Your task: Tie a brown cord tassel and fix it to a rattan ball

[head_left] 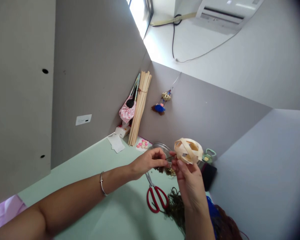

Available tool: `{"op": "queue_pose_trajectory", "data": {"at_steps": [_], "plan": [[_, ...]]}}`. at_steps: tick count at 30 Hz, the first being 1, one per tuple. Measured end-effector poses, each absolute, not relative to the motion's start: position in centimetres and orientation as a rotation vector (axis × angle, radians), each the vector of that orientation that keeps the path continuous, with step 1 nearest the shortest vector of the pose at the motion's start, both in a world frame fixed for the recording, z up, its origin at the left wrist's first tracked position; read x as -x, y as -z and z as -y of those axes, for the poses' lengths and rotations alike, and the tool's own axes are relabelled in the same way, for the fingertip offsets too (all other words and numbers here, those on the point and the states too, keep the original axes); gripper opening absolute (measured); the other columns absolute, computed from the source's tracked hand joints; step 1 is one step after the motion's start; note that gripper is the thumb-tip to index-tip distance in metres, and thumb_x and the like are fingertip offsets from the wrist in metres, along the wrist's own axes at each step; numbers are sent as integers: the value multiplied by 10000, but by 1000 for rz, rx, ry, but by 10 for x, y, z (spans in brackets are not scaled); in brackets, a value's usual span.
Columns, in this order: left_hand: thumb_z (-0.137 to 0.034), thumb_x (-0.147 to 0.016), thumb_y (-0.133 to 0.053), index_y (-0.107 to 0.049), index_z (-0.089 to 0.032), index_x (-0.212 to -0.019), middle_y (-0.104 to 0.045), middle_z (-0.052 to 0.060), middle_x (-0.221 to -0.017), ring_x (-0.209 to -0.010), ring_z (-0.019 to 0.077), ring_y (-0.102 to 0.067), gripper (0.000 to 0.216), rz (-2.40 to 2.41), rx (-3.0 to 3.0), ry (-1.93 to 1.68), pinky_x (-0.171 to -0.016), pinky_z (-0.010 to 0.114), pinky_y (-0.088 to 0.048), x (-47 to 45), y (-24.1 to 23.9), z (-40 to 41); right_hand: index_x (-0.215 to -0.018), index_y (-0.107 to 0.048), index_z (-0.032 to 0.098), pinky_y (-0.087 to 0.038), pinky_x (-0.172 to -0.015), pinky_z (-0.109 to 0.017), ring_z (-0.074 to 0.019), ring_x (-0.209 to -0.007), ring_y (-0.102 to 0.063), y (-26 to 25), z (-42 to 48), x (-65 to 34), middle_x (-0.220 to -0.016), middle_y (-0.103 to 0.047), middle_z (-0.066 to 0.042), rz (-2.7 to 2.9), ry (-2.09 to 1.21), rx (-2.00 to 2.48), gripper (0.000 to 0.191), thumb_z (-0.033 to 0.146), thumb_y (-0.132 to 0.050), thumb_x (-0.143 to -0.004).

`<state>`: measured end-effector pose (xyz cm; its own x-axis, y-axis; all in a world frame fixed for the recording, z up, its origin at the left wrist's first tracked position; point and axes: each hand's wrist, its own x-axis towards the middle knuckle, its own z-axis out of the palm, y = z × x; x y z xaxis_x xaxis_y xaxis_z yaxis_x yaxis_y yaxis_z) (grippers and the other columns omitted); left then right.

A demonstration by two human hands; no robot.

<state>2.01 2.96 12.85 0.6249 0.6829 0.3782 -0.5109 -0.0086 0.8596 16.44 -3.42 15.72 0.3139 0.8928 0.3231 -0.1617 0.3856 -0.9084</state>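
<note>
My right hand [187,173] holds up a woven ball of pale flat strips [188,150], its fingers closed on the ball's lower left side. Gaps show between the crossing strips. Just left of it, my left hand [152,159] pinches a thin dark cord [170,156] that runs toward the ball and my right fingertips. Where the cord meets the ball is hidden by my fingers. Below my hands, scissors with red handles [157,198] lie on the pale green table [115,203]. A tangle of dark olive cord [176,206] lies beside them, partly behind my right forearm.
A bundle of pale strips [140,108] leans in the corner beside a pink spotted bag [127,111]. A finished-looking ball ornament [166,96] hangs on the partition. Pink round pieces [142,144], a green-handled object [209,155] and brown yarn [227,223] are on the table.
</note>
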Motion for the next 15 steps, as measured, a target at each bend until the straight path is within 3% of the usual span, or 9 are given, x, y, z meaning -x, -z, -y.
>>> {"op": "queue_pose_trajectory", "data": {"at_steps": [5, 10, 15], "plan": [[-455, -748, -768, -590, -152, -783, -548, 6, -768, -724, 116, -518, 353, -177, -1517, -1010, -701, 265, -424, -22, -126, -24, -1123, -688, 227, -504, -665, -268, -129, -706, -606, -160, 37, -165, -1025, -757, -65, 966, -871, 904, 484, 307, -859, -677], [-380, -875, -649, -722, -187, -850, -535, 45, -913, -881, 160, -521, 208, -316, -2040, -1358, -852, 319, -432, -19, -123, -20, -949, -685, 232, -517, -668, -300, -156, -720, -616, -159, 36, -166, -914, -734, -35, 965, -862, 925, 339, 412, -831, -702], [-369, -951, -521, -734, -241, -864, -552, 48, -902, -898, 176, -479, 264, -464, -2612, -1634, -1101, 474, -271, -14, -126, -17, -775, -656, 221, -441, -567, -260, -138, -627, -541, -153, 33, -168, -720, -645, -1, 1064, -792, 933, 306, 516, -735, -792]]}}
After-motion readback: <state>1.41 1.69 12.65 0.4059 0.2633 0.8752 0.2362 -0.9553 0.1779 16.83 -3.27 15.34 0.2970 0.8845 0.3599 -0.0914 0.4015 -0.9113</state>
